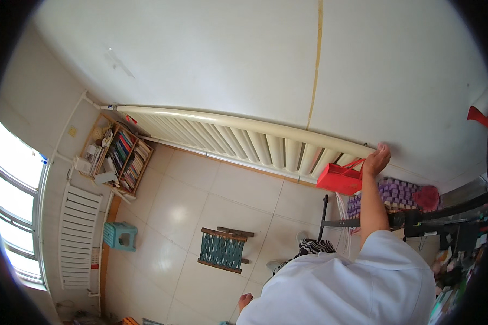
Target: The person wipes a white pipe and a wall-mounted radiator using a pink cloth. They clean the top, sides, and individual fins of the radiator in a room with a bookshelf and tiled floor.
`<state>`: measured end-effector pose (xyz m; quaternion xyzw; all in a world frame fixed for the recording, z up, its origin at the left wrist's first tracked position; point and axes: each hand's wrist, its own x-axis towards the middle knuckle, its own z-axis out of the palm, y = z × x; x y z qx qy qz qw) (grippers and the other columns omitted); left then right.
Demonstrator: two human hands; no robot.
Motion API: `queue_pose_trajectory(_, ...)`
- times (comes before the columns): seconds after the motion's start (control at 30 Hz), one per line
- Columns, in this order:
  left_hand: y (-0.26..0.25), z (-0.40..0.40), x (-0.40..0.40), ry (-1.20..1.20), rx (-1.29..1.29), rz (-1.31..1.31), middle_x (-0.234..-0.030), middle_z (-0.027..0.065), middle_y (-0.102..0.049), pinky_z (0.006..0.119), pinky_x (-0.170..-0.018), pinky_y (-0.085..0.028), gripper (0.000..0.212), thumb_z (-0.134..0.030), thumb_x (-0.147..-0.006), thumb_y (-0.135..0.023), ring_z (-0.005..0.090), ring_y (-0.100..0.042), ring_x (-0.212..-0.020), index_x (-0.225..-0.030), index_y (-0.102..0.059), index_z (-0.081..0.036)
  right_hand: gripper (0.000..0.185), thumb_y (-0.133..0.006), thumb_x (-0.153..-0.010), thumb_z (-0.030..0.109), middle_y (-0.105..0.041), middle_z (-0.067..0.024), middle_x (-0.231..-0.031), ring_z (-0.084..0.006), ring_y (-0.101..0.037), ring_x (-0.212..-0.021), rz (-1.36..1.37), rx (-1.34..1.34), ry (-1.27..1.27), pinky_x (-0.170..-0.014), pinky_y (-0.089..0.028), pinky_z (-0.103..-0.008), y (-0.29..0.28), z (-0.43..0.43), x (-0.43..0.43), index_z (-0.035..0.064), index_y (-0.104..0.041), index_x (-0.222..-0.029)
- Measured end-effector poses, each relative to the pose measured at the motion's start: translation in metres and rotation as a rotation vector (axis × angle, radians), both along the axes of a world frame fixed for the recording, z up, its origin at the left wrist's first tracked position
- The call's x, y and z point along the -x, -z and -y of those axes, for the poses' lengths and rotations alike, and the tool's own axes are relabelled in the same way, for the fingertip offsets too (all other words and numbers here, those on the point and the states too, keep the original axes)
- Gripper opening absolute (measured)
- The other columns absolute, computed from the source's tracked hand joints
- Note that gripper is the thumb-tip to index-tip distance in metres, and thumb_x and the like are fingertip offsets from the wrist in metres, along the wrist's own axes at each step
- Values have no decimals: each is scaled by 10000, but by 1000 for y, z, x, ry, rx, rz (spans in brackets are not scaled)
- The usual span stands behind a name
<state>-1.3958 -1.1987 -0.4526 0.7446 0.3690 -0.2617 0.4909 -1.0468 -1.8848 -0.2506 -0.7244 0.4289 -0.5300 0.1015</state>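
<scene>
My right hand [377, 160] is at the near end of the long cream radiator [244, 126], by the white wall, with its fingers bent. Just beside its wrist, a red paper bag [340, 178] hangs against the radiator front. The bag's red handles run up towards the hand, but whether the fingers hold them is hidden. Low at the bottom, my left hand [245, 301] shows partly past the white shirt, its fingers curled; nothing can be seen in it. A folding stool with green webbing [221, 250] stands on the tiled floor in front of me.
A black metal frame [349, 224] stands near my right arm, beside a purple woven item [398, 193]. Across the room are a wooden bookshelf [134, 170] full of books, a teal plastic stool [120, 236] and a white radiator [79, 239] below the window. Mixed items crowd the right edge.
</scene>
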Motion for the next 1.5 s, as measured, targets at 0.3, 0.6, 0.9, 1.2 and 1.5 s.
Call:
queue_pose_trajectory(0.3, -37, -2, -10, 309, -165, -108, -876, 151, -685, 353, -667, -565, 325, -203, -869, -588, 229, -686, -778, -1006, -642, 86, 327, -383, -969, 147, -478, -206, -1331, -391, -438, -1242, -123, -25, -449, -1061, -334, -488, 47, -84, -66, 20, -491, -1250)
queue_pose_trajectory(0.6, -60, 32, -9, -165, 19, -100, -969, 177, -673, 346, -682, -569, 387, -218, -899, -576, 245, -690, -807, -1124, -589, 97, 361, -423, -955, 144, -509, -40, -1355, -284, -470, -1239, -551, -64, -1277, -1054, -376, -394, -43, -159, -134, 136, -504, -1307)
queue_pose_trajectory(0.9, -48, 24, 20, -261, 88, -71, -962, 171, -682, 354, -710, -564, 381, -234, -899, -610, 246, -685, -822, -1129, -591, 69, 417, -404, -912, 10, -552, -108, -1313, -291, -494, -1227, -484, 306, -792, -1053, -380, -405, -23, -86, -27, 105, -542, -1294)
queue_pose_trajectory(1.2, -47, -3, -56, -216, 203, 29, -934, 82, -644, 279, -615, -487, 291, -234, -933, -568, 163, -639, -767, -1107, -606, -4, 417, -562, -761, -22, -585, -55, -1015, -257, -569, -995, -503, 116, -885, -846, -479, -395, -23, -151, -15, 97, -609, -1158)
queue_pose_trajectory(1.5, -106, 52, -111, -233, 63, 115, -951, 78, -652, 294, -730, -491, 303, -223, -943, -562, 151, -632, -852, -1150, -608, -7, 271, -536, -800, 99, -560, -85, -1225, -260, -510, -1181, -895, 761, -1256, -991, -439, -375, 51, -100, -103, 54, -606, -1059)
